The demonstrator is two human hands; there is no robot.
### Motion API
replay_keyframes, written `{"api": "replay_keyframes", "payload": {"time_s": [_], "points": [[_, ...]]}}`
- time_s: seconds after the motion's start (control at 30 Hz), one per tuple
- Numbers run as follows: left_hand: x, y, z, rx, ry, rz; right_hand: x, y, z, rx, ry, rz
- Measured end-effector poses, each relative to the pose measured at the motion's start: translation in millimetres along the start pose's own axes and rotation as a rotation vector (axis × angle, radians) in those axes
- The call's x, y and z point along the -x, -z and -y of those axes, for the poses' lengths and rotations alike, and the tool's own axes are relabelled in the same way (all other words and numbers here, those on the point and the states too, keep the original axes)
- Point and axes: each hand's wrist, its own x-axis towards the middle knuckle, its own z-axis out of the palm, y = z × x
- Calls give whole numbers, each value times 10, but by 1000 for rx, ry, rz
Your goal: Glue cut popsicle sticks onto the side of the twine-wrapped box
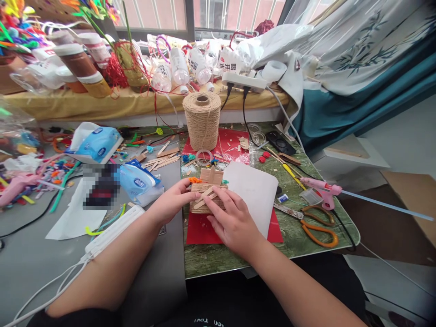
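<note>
A small twine-wrapped block [204, 200] with wooden craft sticks crossed on its top rests on a red sheet [200, 231] on the green table. My left hand [172, 200] grips the block's left side, thumb and fingers closed on it. My right hand [231, 220] lies over the block's right part, its fingers pressing the sticks [206, 196] down. A small cardboard piece [211, 175] stands just behind the block. A white paper sheet [254, 190] lies to the right of it.
A big twine spool [202, 120] stands behind. A pink glue gun [323, 190] and orange scissors [316, 225] lie right. Tissue packs [138, 181], loose sticks [163, 159], and pipe cleaners litter the left. A white power strip [114, 229] sits near my left arm. Bottles crowd the windowsill.
</note>
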Motion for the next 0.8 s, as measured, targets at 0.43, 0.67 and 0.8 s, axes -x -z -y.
{"api": "replay_keyframes", "payload": {"time_s": [0.43,0.67,0.8], "points": [[35,-9,-32,-27,0,-12,37,-44,29,59,-26,-28],[46,-5,-27,-11,20,-24,55,-65,30,43,-19,-34],[48,-15,-30,-21,2,-37,46,-77,39,47,-24,-43]]}}
